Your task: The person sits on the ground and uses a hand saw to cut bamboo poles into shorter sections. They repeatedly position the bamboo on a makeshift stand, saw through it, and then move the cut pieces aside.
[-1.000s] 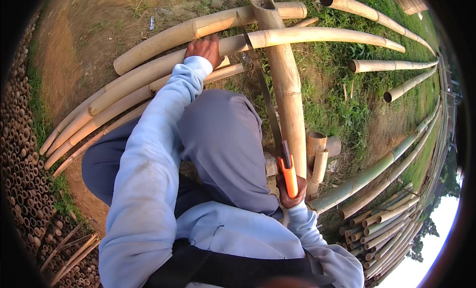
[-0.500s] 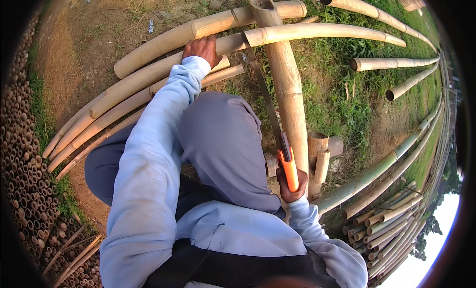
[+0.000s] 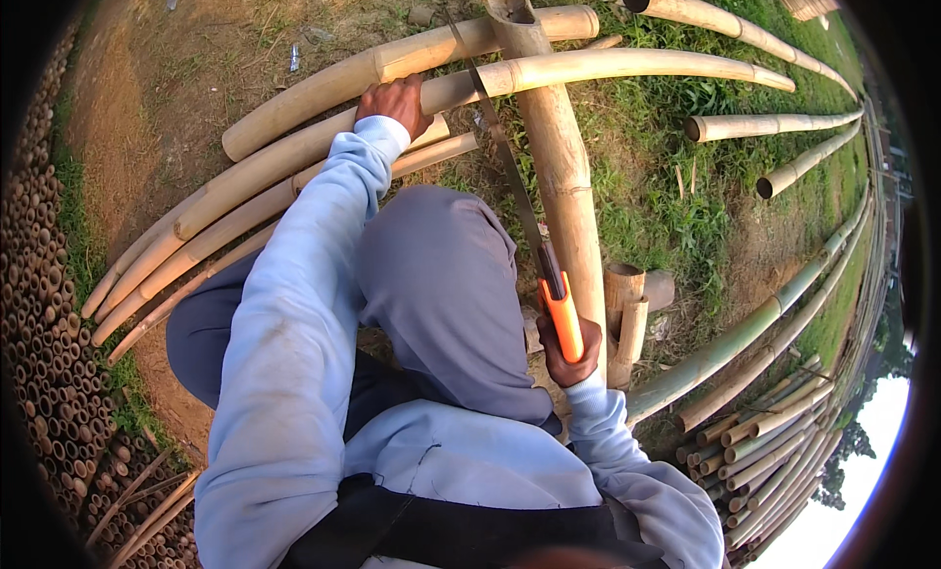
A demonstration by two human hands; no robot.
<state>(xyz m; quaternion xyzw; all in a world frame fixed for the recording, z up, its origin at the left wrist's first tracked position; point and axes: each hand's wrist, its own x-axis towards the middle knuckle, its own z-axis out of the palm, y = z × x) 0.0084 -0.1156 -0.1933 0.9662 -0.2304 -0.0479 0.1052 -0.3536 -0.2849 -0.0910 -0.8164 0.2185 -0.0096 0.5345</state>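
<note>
Head view, thin metal saw [image 3: 533, 228], jointed bamboo pole [image 3: 453, 91]

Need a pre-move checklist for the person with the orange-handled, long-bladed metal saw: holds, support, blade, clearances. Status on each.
1. Left grip curled over the long, pale bamboo pole: ok.
2. Right grip closed on the orange saw handle: ok.
3. Pole lying across the thick, tan bamboo log: ok, crosses near the log's open far end.
4. Thin metal blade across the pole, left of the log: ok.
5. Left grip clear of blade: ok, visible gap along the pole.
6. Grey-trousered knee clear of blade: cannot tell; blade passes beside it, but depth is unclear.
</note>
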